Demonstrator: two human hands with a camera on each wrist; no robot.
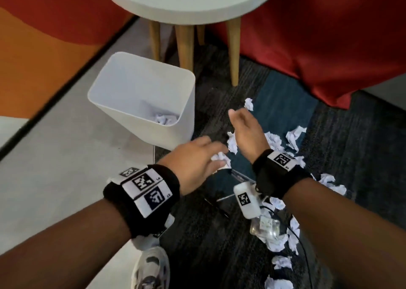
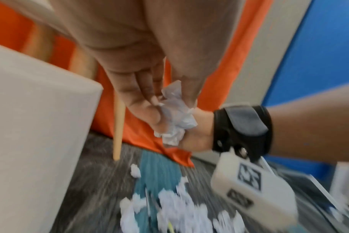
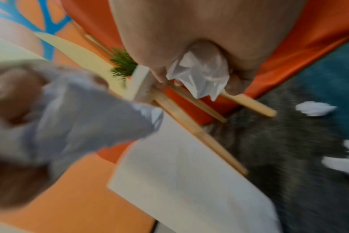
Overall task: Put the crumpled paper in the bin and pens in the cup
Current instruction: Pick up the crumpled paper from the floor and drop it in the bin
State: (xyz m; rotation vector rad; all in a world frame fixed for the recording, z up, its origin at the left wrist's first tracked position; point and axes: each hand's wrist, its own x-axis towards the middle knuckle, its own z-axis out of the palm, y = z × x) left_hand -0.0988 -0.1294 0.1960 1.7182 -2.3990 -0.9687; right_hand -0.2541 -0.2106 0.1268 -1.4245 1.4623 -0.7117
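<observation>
Shoe (image 1: 151,269) at the very bottom, on the grey floor (image 1: 66,157). Just past it, black wrist bands (image 1: 142,187) with square marks, one on each arm. Loose paper balls (image 1: 276,242) all over the dark carpet (image 1: 208,255), mostly on the right side, under and beside the right arm. Something clear lying among them, maybe the cup, but too blurry to tell. No pens to be sure of either.

Next out, left hand (image 1: 193,157), low and in the middle. Thumb and fingers (image 2: 147,88) pressed together on the left paper ball (image 1: 220,160), pinching it. Seen best from the left wrist: fingers nearly straight, thumb closing from the other side.

A little further, right hand (image 1: 246,132), held just beside the left one. Curled fingers wrapped round the right paper ball (image 1: 232,142), with only white corners poking out below the palm.

Then the white bin (image 1: 140,73), standing near the line where grey floor meets carpet. Open top facing up, some crumpled paper (image 1: 164,118) already down at the bottom.

Now the part that matters: bin ahead and to the left of both hands. Left hand nearer to it, right hand on the far side. Probably a short lift forward and left, then letting go over the open top, left ball first.

Furthest away, a round white counter (image 1: 189,1) on wooden legs (image 1: 185,45), with red and orange seats behind.
</observation>
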